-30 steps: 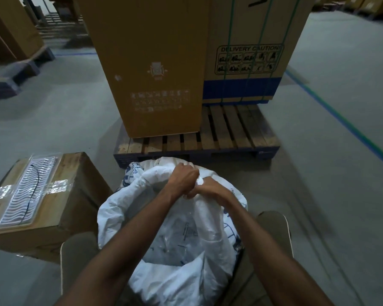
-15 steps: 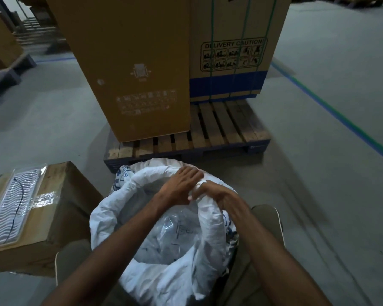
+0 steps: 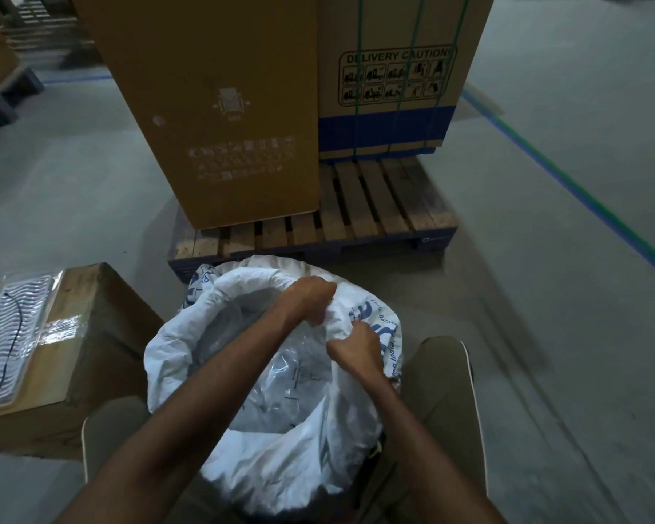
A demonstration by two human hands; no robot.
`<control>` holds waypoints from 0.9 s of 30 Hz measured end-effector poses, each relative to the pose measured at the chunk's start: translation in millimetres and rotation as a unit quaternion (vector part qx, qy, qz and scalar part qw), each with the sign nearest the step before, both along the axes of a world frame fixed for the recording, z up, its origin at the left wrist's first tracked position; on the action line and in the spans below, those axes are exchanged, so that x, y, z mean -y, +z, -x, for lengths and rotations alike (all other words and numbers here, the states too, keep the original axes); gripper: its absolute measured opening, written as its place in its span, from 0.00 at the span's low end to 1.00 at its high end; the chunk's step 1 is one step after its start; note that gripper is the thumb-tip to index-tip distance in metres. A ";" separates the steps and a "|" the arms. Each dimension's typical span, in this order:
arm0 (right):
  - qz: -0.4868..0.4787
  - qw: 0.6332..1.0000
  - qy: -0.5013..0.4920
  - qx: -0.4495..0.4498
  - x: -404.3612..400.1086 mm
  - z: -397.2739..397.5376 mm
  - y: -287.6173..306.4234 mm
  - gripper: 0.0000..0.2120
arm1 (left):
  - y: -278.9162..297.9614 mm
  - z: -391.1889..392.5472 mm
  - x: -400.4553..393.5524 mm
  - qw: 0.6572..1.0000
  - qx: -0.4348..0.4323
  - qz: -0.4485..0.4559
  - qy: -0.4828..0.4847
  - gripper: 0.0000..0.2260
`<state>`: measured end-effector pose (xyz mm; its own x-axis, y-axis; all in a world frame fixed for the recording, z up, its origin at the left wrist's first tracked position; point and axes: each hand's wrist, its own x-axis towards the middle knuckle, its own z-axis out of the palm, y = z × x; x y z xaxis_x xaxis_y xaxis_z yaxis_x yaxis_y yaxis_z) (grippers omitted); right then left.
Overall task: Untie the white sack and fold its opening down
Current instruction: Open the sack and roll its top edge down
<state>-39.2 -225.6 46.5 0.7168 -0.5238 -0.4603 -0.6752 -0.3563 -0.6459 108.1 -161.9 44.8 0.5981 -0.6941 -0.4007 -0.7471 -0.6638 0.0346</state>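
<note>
Sack (image 3: 280, 459) mouth open, left hand (image 3: 311, 300) and right hand (image 3: 356, 349) each grip pinching rim; uneven pull could tip it.

Two bare forearms, sleeveless to the lower frame edge, end in the ungloved left hand (image 3: 311, 300) and right hand (image 3: 356, 347). Khaki trousers (image 3: 443, 376) with a pale side seam cover both knees, lower left and lower right.

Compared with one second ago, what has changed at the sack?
The right hand moved back along the white sack rim, away from the left hand; more rim is folded outward there. Both hands grip the rim as before. The sack stays open.
</note>
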 end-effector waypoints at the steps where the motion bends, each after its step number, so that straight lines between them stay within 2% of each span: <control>1: -0.059 0.998 -0.013 0.003 6.9 -2.2 0.2 0.16 | -3.4 3.6 -2.6 0.998 -0.006 0.055 -0.016 0.36; 3: -0.197 0.980 -0.014 -0.029 25.9 -8.6 3.8 0.19 | -11.1 13.0 -12.9 0.984 -0.001 0.151 -0.094 0.41; 4: -0.242 0.969 0.006 -0.058 34.0 -12.1 5.4 0.20 | -15.5 17.5 -17.8 0.975 0.011 0.179 -0.130 0.40; 6: -0.280 0.956 0.047 -0.076 46.0 -21.2 -6.6 0.18 | -25.4 23.4 -20.0 0.967 0.031 0.210 -0.143 0.31; 9: -0.205 0.975 0.055 -0.065 41.8 -25.3 -6.6 0.31 | -20.2 25.0 -4.6 0.978 0.071 0.172 -0.094 0.16; 10: -0.168 0.983 0.051 -0.059 38.1 -20.7 1.8 0.31 | -15.7 23.9 1.1 0.985 0.081 0.133 -0.072 0.13; 11: -0.114 0.991 0.052 -0.046 33.2 -15.8 6.5 0.30 | -10.8 23.2 6.3 0.990 0.092 0.089 -0.052 0.13; 13: -0.004 0.999 0.038 -0.019 24.8 0.1 9.7 0.38 | -5.4 18.3 14.6 0.995 0.099 0.020 -0.015 0.17; 15: 0.056 0.998 -0.014 -0.002 12.3 11.5 8.1 0.42 | -1.6 14.5 21.8 0.997 0.081 -0.013 0.009 0.20; 17: 0.074 0.996 -0.044 0.001 3.6 11.4 3.8 0.39 | 1.6 13.5 25.5 0.998 0.059 -0.015 0.010 0.21; 19: 0.016 0.997 -0.081 0.011 3.1 4.9 2.1 0.30 | -0.8 12.4 21.7 0.999 0.028 0.030 0.005 0.29; 21: -0.119 0.985 -0.127 0.013 14.2 -6.3 -1.5 0.22 | -5.9 10.7 7.5 0.995 -0.002 0.100 -0.022 0.42; 22: -0.195 0.973 -0.125 0.009 23.0 -11.2 -7.7 0.20 | -9.2 9.8 -1.5 0.990 0.005 0.131 -0.060 0.46; 25: -0.375 0.921 -0.102 0.011 43.7 -21.2 -26.0 0.28 | -22.1 12.6 -18.5 0.964 0.060 0.189 -0.179 0.44; 27: -0.432 0.897 -0.090 0.024 46.8 -20.3 -20.0 0.22 | -28.1 18.6 -13.9 0.958 0.075 0.218 -0.168 0.38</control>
